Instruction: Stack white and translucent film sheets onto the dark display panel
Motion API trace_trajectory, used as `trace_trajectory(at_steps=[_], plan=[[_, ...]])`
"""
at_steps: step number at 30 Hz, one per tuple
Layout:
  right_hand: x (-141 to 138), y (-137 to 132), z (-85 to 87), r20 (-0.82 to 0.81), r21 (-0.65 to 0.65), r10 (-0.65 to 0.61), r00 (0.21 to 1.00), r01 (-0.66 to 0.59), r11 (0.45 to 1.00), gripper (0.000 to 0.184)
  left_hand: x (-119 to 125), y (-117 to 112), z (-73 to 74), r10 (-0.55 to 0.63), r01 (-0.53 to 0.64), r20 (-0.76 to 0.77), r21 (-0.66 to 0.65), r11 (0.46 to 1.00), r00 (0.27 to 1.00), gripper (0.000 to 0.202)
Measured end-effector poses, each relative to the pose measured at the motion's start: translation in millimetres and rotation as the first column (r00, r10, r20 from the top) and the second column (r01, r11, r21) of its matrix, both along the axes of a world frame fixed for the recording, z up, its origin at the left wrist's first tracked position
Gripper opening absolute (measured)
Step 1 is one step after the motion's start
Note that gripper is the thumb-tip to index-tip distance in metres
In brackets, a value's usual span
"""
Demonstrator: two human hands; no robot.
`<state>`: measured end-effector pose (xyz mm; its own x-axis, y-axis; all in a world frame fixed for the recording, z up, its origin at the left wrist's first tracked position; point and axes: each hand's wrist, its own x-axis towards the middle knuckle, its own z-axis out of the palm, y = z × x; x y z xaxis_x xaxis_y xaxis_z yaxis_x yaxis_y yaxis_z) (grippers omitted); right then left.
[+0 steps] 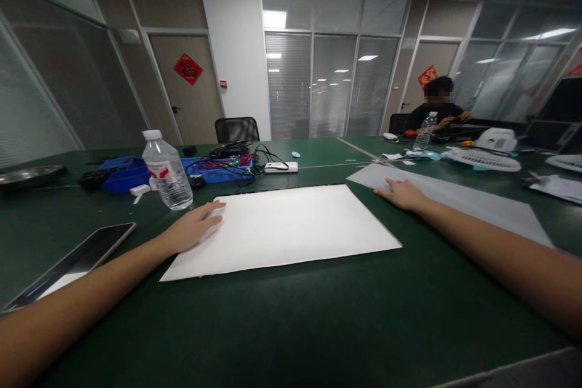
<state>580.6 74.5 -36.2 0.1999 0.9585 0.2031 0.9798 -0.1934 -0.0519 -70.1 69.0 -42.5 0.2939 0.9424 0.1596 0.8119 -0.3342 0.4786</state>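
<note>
The bare green front of the table [291, 327] came nearest, with both forearms reaching forward from the lower corners on either side of it. Just past this strip a white sheet [295, 227] lay flat between the two hands, its near edge slanting up toward the right. The left grip [195, 227] rested on the sheet's left edge, released, its fingers stretched toward the far left corner and the thumb lying inward over the paper. That arm was low and nearly straight, pointing inward, palm down. Outside the left forearm lay a dark glossy slab [82, 260], set at an angle.

The right grip [402, 194] was well apart from the left one and just beyond the white sheet's right side, also loose, with fingers extended to the left and palm down. It lay over the left part of a second, greyer sheet [482, 206]; how firmly it pressed could not be told. The right arm ran straight across that paper.

Farther on, a clear bottle [168, 173] stood near the left hand, before blue trays [127, 180] and tangled wires [222, 157]. Beyond the table were a black chair [237, 130] and, at right, a seated person [439, 109].
</note>
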Motion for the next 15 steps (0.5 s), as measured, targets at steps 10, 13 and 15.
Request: trace_trajectory(at_steps=[10, 13, 15], plan=[[-10, -7, 5.0, 0.096, -0.062, 0.026, 0.995, -0.020, 0.998, 0.076, 7, -8, -1.6, 0.002, 0.009, -0.144, 0.080, 0.997, 0.990, 0.090], [-22, -14, 13.6, 0.134, -0.021, 0.049, 0.990, -0.047, 0.999, 0.065, 9, -10, 0.3, 0.015, -0.002, -0.182, 0.071, 0.997, 0.983, 0.086], [-31, -19, 19.7, 0.151, 0.032, 0.040, 0.988, -0.046, 0.998, 0.063, 10, -11, 1.8, 0.030, -0.017, -0.202, 0.069, 0.997, 0.979, 0.085]])
